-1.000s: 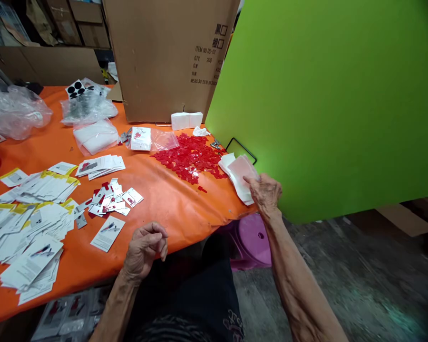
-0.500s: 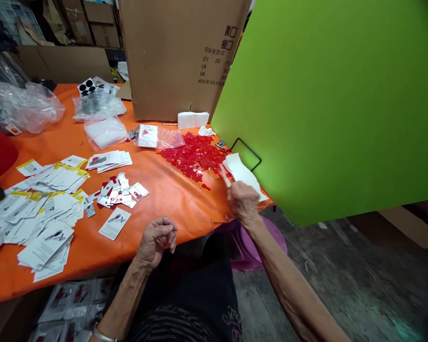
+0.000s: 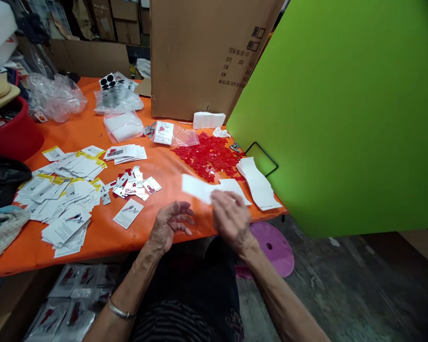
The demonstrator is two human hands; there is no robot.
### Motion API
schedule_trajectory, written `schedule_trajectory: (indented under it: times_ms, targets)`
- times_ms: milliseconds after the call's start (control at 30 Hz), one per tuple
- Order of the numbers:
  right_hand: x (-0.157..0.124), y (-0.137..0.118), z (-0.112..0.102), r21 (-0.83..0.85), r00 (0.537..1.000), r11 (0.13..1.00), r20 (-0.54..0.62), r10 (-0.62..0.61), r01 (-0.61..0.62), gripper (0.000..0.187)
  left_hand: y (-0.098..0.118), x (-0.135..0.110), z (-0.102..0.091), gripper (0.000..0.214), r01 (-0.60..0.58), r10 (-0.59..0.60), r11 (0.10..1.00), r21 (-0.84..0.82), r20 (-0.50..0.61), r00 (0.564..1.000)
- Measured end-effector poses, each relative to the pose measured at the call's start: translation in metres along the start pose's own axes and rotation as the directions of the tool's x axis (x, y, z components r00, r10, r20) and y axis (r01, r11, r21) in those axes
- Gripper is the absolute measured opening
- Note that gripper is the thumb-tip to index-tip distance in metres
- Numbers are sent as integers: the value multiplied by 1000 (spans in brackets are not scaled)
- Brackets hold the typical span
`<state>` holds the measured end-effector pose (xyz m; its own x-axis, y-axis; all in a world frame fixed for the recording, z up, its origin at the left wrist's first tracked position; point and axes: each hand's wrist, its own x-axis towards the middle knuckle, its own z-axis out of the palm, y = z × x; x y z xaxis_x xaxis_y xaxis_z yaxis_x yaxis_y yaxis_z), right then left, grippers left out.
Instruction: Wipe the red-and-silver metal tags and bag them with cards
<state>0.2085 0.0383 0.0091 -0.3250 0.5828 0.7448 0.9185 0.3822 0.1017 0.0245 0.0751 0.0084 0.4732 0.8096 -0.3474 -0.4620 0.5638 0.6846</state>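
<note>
A blank white slip (image 3: 197,187), blurred by motion, is gripped in my right hand (image 3: 231,219) above the front of the orange table. Just behind that hand shows another white piece (image 3: 236,188); whether it is held or lying on the table I cannot tell. To the right, a wavy stack of white slips (image 3: 259,184) lies at the table's corner. My left hand (image 3: 173,225) hovers at the front edge, fingers apart and loosely curved, with nothing in it. Beyond both hands spreads a heap of flat red pieces (image 3: 209,156).
Printed cards (image 3: 66,202) are piled at left, near small tagged red pieces (image 3: 131,183). A large carton (image 3: 199,57) and a green panel (image 3: 324,118) stand behind and right. A pink stool (image 3: 274,251) is below, beside bagged items (image 3: 73,294).
My right hand has come left from the white stack, bringing a slip with it. My left hand has shifted slightly and its fingers have spread. The view has turned left.
</note>
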Motion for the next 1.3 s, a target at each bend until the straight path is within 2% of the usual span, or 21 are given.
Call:
schedule_trajectory:
  times_ms: [67, 167, 233, 400, 467, 500, 533, 567, 600, 633, 700, 733, 767, 800, 867, 1033, 1100, 1167, 1200, 1233, 1300]
  targets:
    - [-1, -26, 1, 184, 992, 977, 39, -121, 112, 25, 6, 2, 0, 41, 14, -14, 1000, -19, 2, 1000]
    - [-8, -50, 1, 274, 995, 959, 53, -88, 71, 27, 16, -1, -9, 28, -27, 33, 998, 51, -125, 992]
    - [-11, -57, 2, 278, 997, 960, 56, -55, 38, 28, 21, -8, -17, 29, -9, 20, 999, 54, -205, 979]
    - [-7, -66, 10, 366, 992, 925, 35, -121, 100, 26, 27, -19, -26, 34, 131, -98, 987, 93, -297, 950]
    - [-3, -69, 10, 415, 997, 910, 71, -35, 3, 26, 26, -20, -29, 33, 116, -58, 979, 169, -315, 947]
    - [0, -69, 9, 442, 992, 891, 111, 63, -107, 27, 27, -21, -31, 32, 103, -36, 975, 197, -317, 948]
    - [2, -69, 6, 468, 966, 847, 171, 194, -253, 27, 27, -21, -33, 31, 94, -22, 972, 216, -313, 950]
    - [5, -69, 4, 488, 906, 763, 253, 340, -423, 27, 28, -22, -36, 30, 90, -17, 969, 228, -304, 952]
    - [7, -69, 1, 497, 804, 633, 354, 477, -594, 25, 29, -23, -39, 29, 95, -22, 966, 239, -292, 956]
    - [10, -68, -2, 491, 671, 462, 469, 574, -739, 23, 30, -24, -42, 28, 104, -32, 963, 248, -277, 960]
    - [14, -67, -6, 431, 387, 74, 705, 594, -899, 22, 33, -25, -45, 27, 120, -53, 956, 266, -247, 968]
    - [16, -66, -7, 393, 283, -100, 795, 536, -914, 25, 34, -26, -46, 27, 126, -58, 952, 278, -240, 969]
    - [18, -66, -7, 362, 221, -241, 858, 463, -901, 30, 35, -27, -46, 26, 131, -59, 947, 293, -242, 968]
    - [20, -66, -7, 338, 194, -338, 898, 396, -878, 35, 35, -27, -46, 25, 137, -59, 941, 309, -249, 967]
    - [24, -66, -6, 314, 177, -406, 924, 340, -858, 38, 36, -28, -45, 24, 150, -60, 928, 340, -263, 963]
    - [29, -63, 0, 256, 138, -319, 926, 351, -913, 29, 40, -30, -50, 25, 153, -72, 921, 357, -229, 971]
    - [30, -61, 1, 231, 121, -357, 945, 305, -905, 27, 44, -29, -55, 26, 153, -66, 913, 377, -232, 970]
    - [31, -60, 0, 224, 98, -420, 949, 301, -879, 25, 47, -28, -58, 27, 90, 56, 866, 493, -273, 960]
    - [32, -60, -1, 232, 86, -446, 943, 322, -864, 25, 48, -29, -58, 28, 37, 190, 801, 597, -313, 931]
    - [33, -61, -2, 246, 76, -459, 931, 357, -854, 25, 49, -31, -57, 28, -11, 366, 699, 715, -345, 864]
    - [36, -67, -5, 286, 76, -436, 895, 440, -853, 26, 49, -36, -48, 26, -41, 677, 448, 893, -309, 668]
